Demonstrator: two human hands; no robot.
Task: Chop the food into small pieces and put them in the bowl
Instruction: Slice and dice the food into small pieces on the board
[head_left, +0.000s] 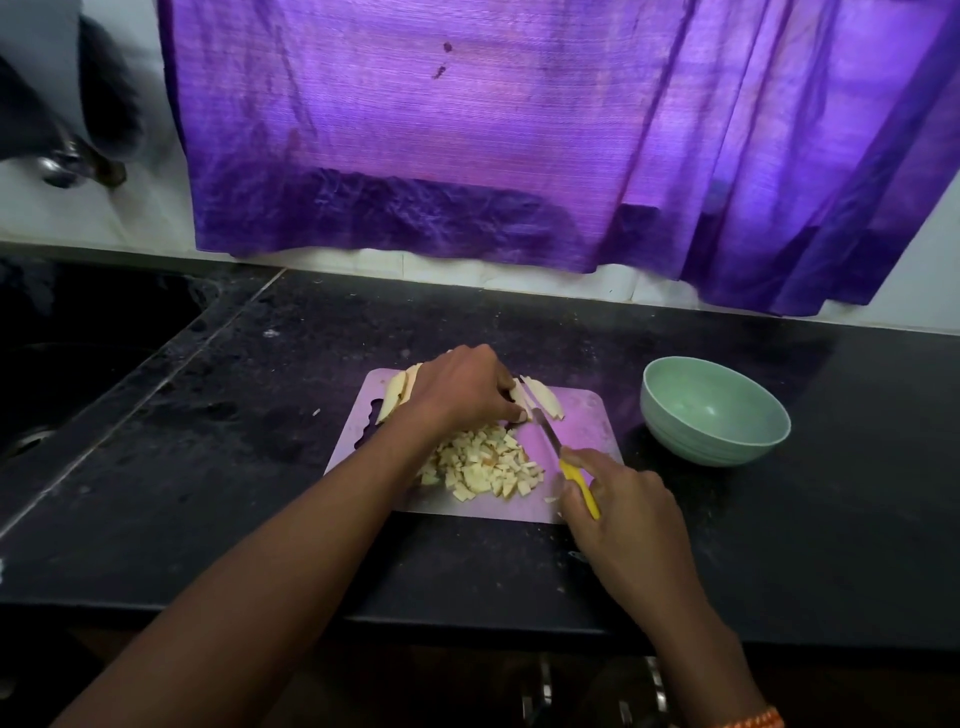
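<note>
A pale cutting board (582, 415) lies on the black counter. On its near half sits a heap of small pale food cubes (483, 465). Long pale slices lie at the board's far edge, some at the left (392, 397) and some at the right (545, 397). My left hand (462, 387) lies over the slices, its fingers curled and pinching one against the board. My right hand (623, 514) grips a knife by its yellow handle (581, 483); the blade (545, 428) points toward the left fingertips, touching the held slice. A green bowl (714, 410) stands empty to the right of the board.
A dark sink (62, 364) is sunk into the counter at the left. A purple curtain (519, 130) hangs over the back wall. A tap-like metal fitting (67, 166) shows at the upper left. The counter's front edge runs just below my forearms.
</note>
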